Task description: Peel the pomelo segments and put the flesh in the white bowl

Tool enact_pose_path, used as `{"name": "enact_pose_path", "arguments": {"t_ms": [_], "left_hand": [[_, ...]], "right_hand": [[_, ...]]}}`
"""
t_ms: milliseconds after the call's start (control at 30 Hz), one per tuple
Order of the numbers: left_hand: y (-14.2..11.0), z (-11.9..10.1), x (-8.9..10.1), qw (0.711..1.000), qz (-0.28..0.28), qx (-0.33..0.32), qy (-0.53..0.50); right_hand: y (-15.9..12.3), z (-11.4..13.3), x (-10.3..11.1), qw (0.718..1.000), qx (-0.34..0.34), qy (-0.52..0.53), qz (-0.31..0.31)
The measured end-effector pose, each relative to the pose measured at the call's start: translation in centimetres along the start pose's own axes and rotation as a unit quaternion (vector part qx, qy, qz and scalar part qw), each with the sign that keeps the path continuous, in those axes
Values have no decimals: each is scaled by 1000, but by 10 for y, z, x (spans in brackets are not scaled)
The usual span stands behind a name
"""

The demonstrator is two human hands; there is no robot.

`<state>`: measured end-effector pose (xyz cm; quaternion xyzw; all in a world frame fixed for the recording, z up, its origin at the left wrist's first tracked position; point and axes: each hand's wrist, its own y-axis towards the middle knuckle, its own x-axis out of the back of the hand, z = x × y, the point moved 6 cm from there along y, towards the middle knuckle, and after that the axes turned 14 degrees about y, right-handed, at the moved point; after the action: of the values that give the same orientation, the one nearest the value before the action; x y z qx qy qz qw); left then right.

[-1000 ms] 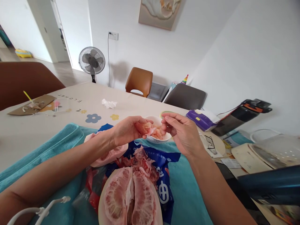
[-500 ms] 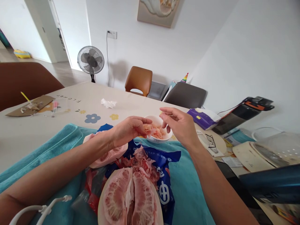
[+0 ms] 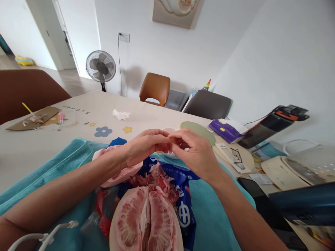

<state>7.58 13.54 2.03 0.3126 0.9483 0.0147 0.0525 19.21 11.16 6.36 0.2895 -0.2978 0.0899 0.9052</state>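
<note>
My left hand [image 3: 149,145] and my right hand [image 3: 195,151] meet fingertip to fingertip above a white bowl [image 3: 170,130], which they mostly cover. Both have their fingers curled in a pinch on a piece of pomelo that is largely hidden between them. Closest to me, a cut pomelo half [image 3: 132,218] lies with its pink segments facing up. Behind it are torn pink membrane scraps [image 3: 161,183] on a blue printed bag [image 3: 185,212]. Another opened pomelo piece [image 3: 132,171] sits under my left wrist.
A teal towel [image 3: 209,212] lies beneath the fruit. At right are a green round mat [image 3: 200,131], purple tissue pack [image 3: 226,131], glasses [image 3: 237,158], black phone [image 3: 269,212] and dark bottle [image 3: 306,205]. A crumpled tissue [image 3: 121,114] lies farther back.
My right hand has moved left and down to meet my left hand, and its fingers have closed. The bowl's pink pulp, visible before, is now covered by my hands.
</note>
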Motion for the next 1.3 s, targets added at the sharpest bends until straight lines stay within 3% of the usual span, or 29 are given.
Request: {"name": "enact_pose_path", "arguments": {"t_ms": [100, 200, 333, 500, 667, 800, 1033, 1300], "left_hand": [[-1, 1, 1, 1000, -23, -11, 13], [-2, 4, 2, 999, -26, -15, 22], [0, 7, 1, 1000, 6, -12, -9], [0, 3, -2, 998, 25, -30, -39], [-1, -3, -6, 996, 43, -57, -58], [1, -5, -7, 997, 32, -64, -39], [0, -2, -1, 996, -68, -37, 45], [1, -6, -4, 996, -45, -51, -62]], "right_hand": [[-3, -5, 3, 998, -20, 19, -49], [-5, -14, 1, 989, -67, 109, -68], [-8, -23, -4, 964, -121, 217, -99], [-11, -23, -6, 935, -136, 287, -155], [-12, -27, -10, 883, -154, 394, -204], [-11, -29, -14, 851, -194, 456, -173], [-11, -33, -11, 827, -218, 491, -165], [-9, -36, -19, 742, -205, 618, -161]]}}
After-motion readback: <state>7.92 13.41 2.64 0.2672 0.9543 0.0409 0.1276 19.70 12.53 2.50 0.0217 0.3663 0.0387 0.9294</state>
